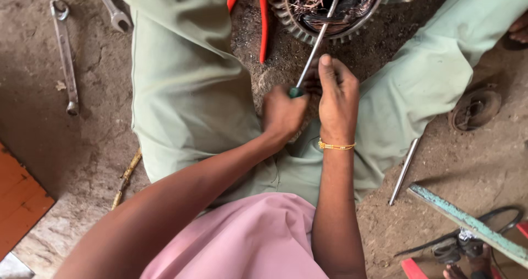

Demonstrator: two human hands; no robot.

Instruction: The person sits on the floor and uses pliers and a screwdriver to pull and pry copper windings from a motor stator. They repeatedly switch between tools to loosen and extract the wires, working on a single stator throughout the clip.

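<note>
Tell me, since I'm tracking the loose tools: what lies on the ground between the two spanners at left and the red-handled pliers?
In the head view, only the person's pale-green trouser leg fills the stretch between the spanners and the red-handled pliers.

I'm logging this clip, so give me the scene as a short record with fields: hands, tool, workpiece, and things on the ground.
left hand: closed around the green handle of a screwdriver
right hand: beside the left, fingers by the shaft
workpiece: toothed round motor housing with copper windings; screwdriver tip inside
ground left: two wrenches
ground top: red-handled pliers
ground right: metal rod
</note>
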